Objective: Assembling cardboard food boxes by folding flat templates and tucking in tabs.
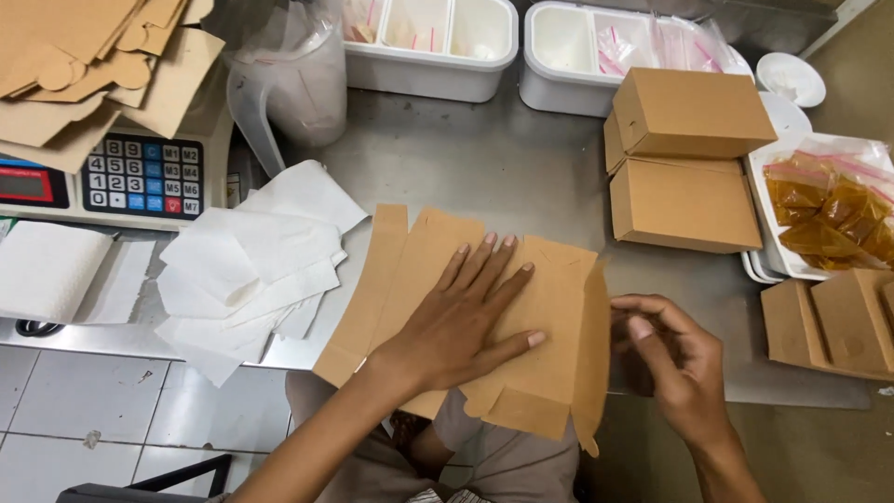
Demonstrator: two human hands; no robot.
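Across the steel tabletop (503, 177) we see the work spread from edge to edge. At its near edge, partly overhanging, lies the flat brown cardboard box blank (438, 279), unfolded, with its right side panel (590, 354) raised upright. Our left hand (461, 321) lies open and flat on the blank, fingers spread, pressing it down. Our right hand (675, 359) is just beside the raised panel, its fingers curled and its thumb near the panel; we cannot tell whether it actually pinches the cardboard.

Toward the left edge a loose heap of white paper sheets (247, 265) touches the blank's left side. Beyond it, at the far left corner, a stack of more flat cardboard blanks (93, 65) rests over a weighing scale with a keypad (140, 177), and a roll of white paper (47, 270) sits below the scale. Along the far edge stand a clear plastic jug (289, 74) and two white divided tubs (438, 47).

Near the right edge two folded brown boxes (684, 158) sit stacked, well apart from the blank. Beside them a white tray (759, 200) holds small bags of orange sauce (833, 219), and two smaller cardboard pieces (829, 326) lie at the right edge.
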